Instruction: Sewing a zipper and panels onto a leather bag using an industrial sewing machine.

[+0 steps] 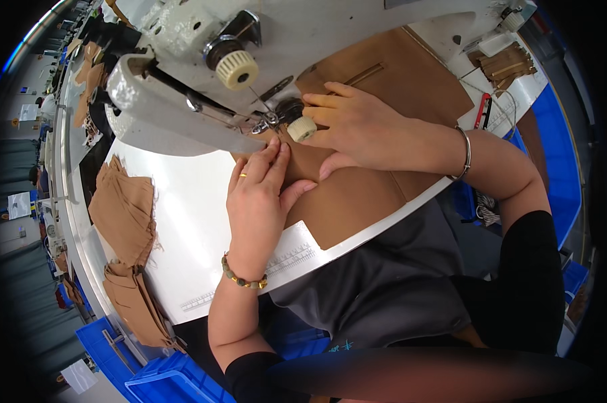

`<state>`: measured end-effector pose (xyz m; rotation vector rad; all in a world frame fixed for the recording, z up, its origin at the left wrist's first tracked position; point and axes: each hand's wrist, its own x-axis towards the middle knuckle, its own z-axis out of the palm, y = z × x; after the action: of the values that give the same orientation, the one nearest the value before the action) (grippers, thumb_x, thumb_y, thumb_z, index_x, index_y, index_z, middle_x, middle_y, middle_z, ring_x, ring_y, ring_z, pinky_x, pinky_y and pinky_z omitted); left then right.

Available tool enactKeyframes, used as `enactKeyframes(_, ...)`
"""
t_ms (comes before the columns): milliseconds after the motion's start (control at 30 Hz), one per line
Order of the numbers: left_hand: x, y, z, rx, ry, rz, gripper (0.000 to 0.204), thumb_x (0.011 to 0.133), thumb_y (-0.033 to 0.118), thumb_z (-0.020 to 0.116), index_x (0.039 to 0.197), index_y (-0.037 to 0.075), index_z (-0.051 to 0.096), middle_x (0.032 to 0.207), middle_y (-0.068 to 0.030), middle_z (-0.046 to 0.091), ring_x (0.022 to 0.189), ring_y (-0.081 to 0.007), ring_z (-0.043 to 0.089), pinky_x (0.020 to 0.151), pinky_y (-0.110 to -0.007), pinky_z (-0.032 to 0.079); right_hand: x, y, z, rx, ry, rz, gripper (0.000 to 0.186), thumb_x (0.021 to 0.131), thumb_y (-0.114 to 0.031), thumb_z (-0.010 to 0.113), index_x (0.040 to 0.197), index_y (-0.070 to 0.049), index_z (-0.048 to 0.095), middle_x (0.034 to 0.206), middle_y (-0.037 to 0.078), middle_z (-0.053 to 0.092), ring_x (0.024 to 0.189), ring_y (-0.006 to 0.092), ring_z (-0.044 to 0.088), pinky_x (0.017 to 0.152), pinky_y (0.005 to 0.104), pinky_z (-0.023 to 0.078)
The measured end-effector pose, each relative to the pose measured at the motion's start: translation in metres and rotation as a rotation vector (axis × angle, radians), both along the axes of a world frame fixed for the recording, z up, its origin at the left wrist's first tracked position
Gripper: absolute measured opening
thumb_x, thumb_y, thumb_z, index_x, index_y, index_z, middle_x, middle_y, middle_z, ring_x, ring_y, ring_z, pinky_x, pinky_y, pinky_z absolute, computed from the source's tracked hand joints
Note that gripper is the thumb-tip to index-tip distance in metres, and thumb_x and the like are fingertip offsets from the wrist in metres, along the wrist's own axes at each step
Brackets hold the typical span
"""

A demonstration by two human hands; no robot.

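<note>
A large piece of brown fabric (357, 205) lies on the white table under a sewing machine (166, 111). My left hand (258, 185) rests on its left part, fingers stretched toward the needle area and thumb out to the side. Spread flat on the cloth to the right of the machine's head is my right hand (360, 127), its fingers pointing left and its thumb toward the left thumb. Neither hand grips anything. A cream knob (302, 128) stands beside the right fingers and covers part of the cloth near the needle.
Stacks of brown cut pieces (123, 211) lie along the table's left edge, with another bundle (508, 67) at the far right. Red-handled snips (483, 111) lie near my right forearm. A printed ruler scale (283, 258) runs along the front edge. Blue bins (176, 383) stand below.
</note>
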<state>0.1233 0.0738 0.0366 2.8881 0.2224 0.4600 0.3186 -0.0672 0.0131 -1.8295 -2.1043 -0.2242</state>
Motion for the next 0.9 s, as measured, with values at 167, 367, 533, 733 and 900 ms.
enactKeyframes(167,0.0011,0.0009,-0.0008,0.025,0.0,0.009,0.063,0.074,0.036,0.084,0.124,0.001,0.071,0.126,-0.0136,0.07,0.114,-0.0337,0.066,0.098,-0.04,0.054,0.0016,0.0016,-0.0004,0.007,-0.037,-0.014,0.064,0.082,-0.056,0.072,0.129,-0.012,0.071,0.141,0.014,0.062,0.13,0.032,0.057,0.107,0.0475,0.043)
enactKeyframes(367,0.003,0.0054,-0.0024,0.006,-0.008,0.006,0.061,0.076,0.035,0.083,0.124,0.001,0.072,0.124,-0.0125,0.07,0.11,-0.0327,0.066,0.095,-0.039,0.055,0.0055,0.0047,0.0005,-0.055,-0.009,-0.005,0.063,0.084,-0.057,0.069,0.13,-0.014,0.07,0.143,0.012,0.06,0.133,0.0302,0.056,0.107,0.0482,0.042)
enactKeyframes(533,0.0042,0.0066,-0.0037,0.011,-0.011,0.011,0.06,0.076,0.034,0.084,0.124,0.001,0.072,0.12,-0.012,0.07,0.106,-0.032,0.067,0.093,-0.039,0.055,0.0073,0.0064,0.0011,-0.056,-0.019,-0.015,0.064,0.084,-0.056,0.07,0.131,-0.014,0.07,0.143,0.011,0.06,0.131,0.0283,0.057,0.108,0.0477,0.041)
enactKeyframes(733,0.004,0.006,-0.0047,0.001,-0.016,0.021,0.06,0.076,0.033,0.084,0.125,0.001,0.072,0.124,-0.0123,0.07,0.108,-0.0321,0.067,0.094,-0.038,0.055,0.0084,0.007,0.0017,-0.052,-0.004,-0.005,0.064,0.082,-0.056,0.071,0.13,-0.013,0.071,0.141,0.011,0.062,0.129,0.0275,0.058,0.109,0.0475,0.04)
enactKeyframes(900,0.0043,0.0047,-0.0032,-0.011,-0.004,0.026,0.06,0.077,0.033,0.084,0.126,0.001,0.071,0.126,-0.0134,0.07,0.111,-0.0325,0.067,0.095,-0.038,0.055,0.0096,0.0076,0.003,-0.044,0.032,0.003,0.063,0.082,-0.055,0.072,0.128,-0.013,0.072,0.14,0.011,0.062,0.128,0.0272,0.059,0.109,0.0473,0.039)
